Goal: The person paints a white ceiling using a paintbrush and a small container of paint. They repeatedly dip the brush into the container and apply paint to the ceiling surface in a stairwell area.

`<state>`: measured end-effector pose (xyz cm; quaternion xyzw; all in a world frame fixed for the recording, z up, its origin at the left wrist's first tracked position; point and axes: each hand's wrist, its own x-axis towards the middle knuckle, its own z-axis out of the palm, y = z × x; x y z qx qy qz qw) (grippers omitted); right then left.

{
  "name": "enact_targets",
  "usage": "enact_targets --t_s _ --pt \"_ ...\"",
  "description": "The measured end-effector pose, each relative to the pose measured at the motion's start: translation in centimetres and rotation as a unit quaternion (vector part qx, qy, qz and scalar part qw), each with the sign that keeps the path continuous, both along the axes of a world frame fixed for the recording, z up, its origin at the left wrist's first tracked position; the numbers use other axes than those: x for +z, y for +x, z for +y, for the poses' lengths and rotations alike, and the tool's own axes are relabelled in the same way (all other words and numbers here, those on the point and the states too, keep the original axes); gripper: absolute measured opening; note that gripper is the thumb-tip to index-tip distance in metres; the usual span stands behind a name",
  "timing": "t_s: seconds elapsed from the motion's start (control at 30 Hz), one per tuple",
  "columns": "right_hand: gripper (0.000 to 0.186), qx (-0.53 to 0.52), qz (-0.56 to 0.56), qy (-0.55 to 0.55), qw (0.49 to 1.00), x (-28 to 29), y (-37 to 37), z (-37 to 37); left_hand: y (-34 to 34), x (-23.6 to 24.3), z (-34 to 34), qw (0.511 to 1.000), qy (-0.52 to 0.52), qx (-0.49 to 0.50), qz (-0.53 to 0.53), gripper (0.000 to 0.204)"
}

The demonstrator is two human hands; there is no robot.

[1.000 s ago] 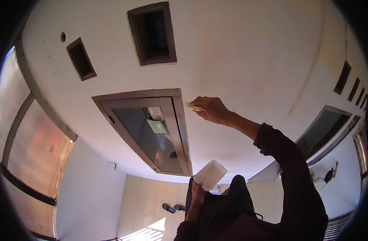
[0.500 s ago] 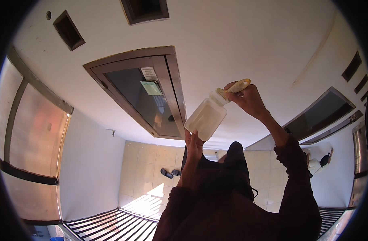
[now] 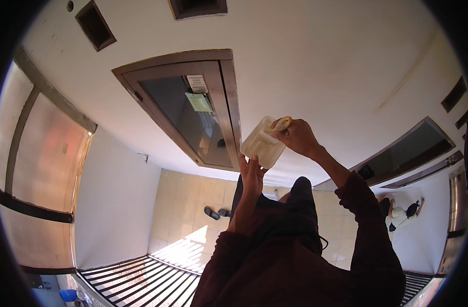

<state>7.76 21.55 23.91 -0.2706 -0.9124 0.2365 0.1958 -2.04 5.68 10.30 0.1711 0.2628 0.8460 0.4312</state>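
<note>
My left hand (image 3: 251, 168) grips a translucent white rectangular plastic tray (image 3: 251, 141) from below, in front of the white wall (image 3: 326, 77). My right hand (image 3: 296, 135) is closed on a paintbrush with a yellowish handle (image 3: 283, 123); its bristles are down inside the tray, partly hidden by the hand. Left of the tray is a brown-framed glass door (image 3: 224, 112) with a light green paper (image 3: 198, 102) and a white paper (image 3: 196, 83) on it.
Two pairs of dark openings sit above and at right, near a second dark window (image 3: 403, 153). Dark sandals (image 3: 212, 213) lie on the tiled floor (image 3: 177, 199). Another person (image 3: 403, 215) in white is by the right wall. Black barred railing (image 3: 126, 281) runs along the bottom.
My right hand has come away from the wall beside the door down to the tray, and the brush has moved into it. The tray has been raised in my left hand.
</note>
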Motion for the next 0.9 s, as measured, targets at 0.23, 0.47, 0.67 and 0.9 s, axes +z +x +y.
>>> enact_targets --t_s 0.23,0.47,0.67,0.9 --pt "0.032 -0.086 0.252 -0.295 0.918 0.0 1.5 1.9 -1.0 1.5 0.0 0.998 -0.048 0.010 0.024 0.057" --pt "0.030 -0.140 0.322 -0.385 0.853 -3.5 1.9 -0.8 -1.5 2.1 0.1 0.998 -0.056 0.017 0.022 0.056" --pt "0.032 -0.166 0.434 -0.580 0.669 -6.4 3.9 1.0 -1.5 3.8 0.5 0.999 -0.043 -0.011 0.006 0.057" --pt "0.039 -0.055 0.515 -0.309 0.797 10.0 0.2 5.1 -2.1 2.3 0.2 0.999 -0.031 -0.003 0.008 0.056"
